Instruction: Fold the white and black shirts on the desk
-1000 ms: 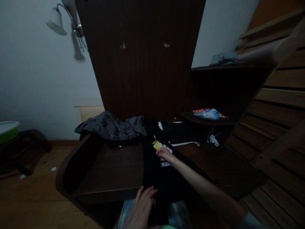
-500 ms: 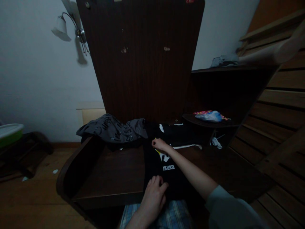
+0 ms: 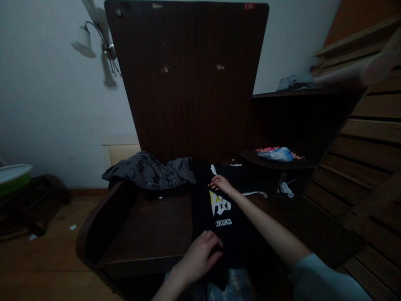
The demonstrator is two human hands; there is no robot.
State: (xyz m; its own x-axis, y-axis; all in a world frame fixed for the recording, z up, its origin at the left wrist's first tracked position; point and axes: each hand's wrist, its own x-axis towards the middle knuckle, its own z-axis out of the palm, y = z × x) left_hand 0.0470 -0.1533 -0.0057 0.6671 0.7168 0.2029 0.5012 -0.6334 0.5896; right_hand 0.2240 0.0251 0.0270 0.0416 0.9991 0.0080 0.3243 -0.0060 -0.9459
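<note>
A black garment (image 3: 203,221) with a yellow and white print and white lettering lies over the front part of the dark wooden desk. My right hand (image 3: 221,184) is at the top of the print, its fingers loosely apart and nothing visible in them. Nearer to me, my left hand (image 3: 205,251) rests at the garment's lower part, fingers slightly bent and thumb apart. Whether its fingertips press on the cloth is hard to see in the dim light. Behind and to the left lies a crumpled grey garment (image 3: 153,173) with dark lettering.
A tall dark panel (image 3: 194,83) stands behind the desk (image 3: 150,234). On the right, a low shelf (image 3: 278,164) holds a pale plastic bag (image 3: 278,154). Wooden slats (image 3: 372,138) border the right side. A green and white tub (image 3: 14,177) stands far left.
My right hand has shifted right and slightly up, its fingers loosening and uncovering more of the print. My left hand's thumb and fingers have spread a little. The view has tilted slightly.
</note>
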